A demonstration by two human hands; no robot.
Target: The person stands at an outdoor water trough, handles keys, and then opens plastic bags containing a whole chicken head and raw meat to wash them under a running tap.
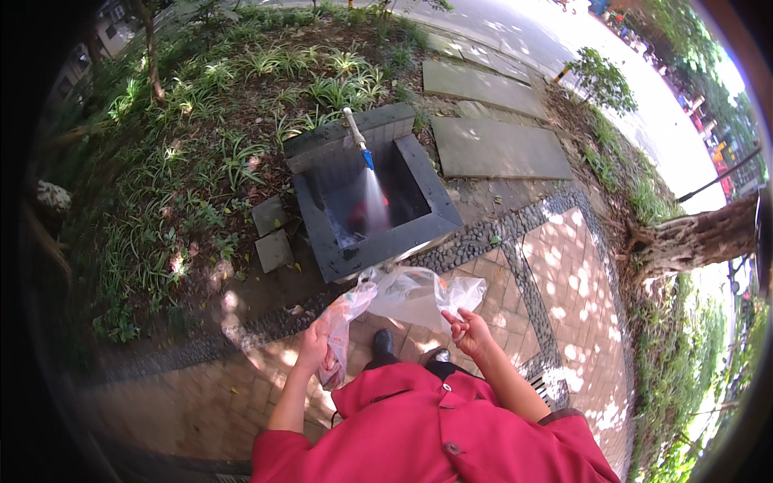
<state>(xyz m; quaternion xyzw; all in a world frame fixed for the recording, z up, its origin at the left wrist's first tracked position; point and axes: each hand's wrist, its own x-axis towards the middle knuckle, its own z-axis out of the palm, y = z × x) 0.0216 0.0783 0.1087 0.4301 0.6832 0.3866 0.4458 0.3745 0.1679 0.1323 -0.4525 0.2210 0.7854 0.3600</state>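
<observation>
A thin translucent plastic bag (410, 296) is stretched between my two hands in front of the sink. My left hand (314, 345) grips a bunched part of plastic with orange and pinkish patches; whether that is a second bag I cannot tell. My right hand (468, 332) pinches the bag's other side between thumb and fingers. Beyond them, water sprays from the blue nozzle (368, 159) of a tap (355, 128) into a dark stone sink (432, 175). A red item (360, 212) lies in the basin, partly hidden by the spray.
Brick paving (483, 284) with pebble borders (459, 253) lies underfoot. Two small stone blocks (273, 250) sit left of the sink; stone slabs (501, 148) lie to its right. Leafy plants (235, 163) grow at the left, and a tree trunk (694, 241) stands at the right.
</observation>
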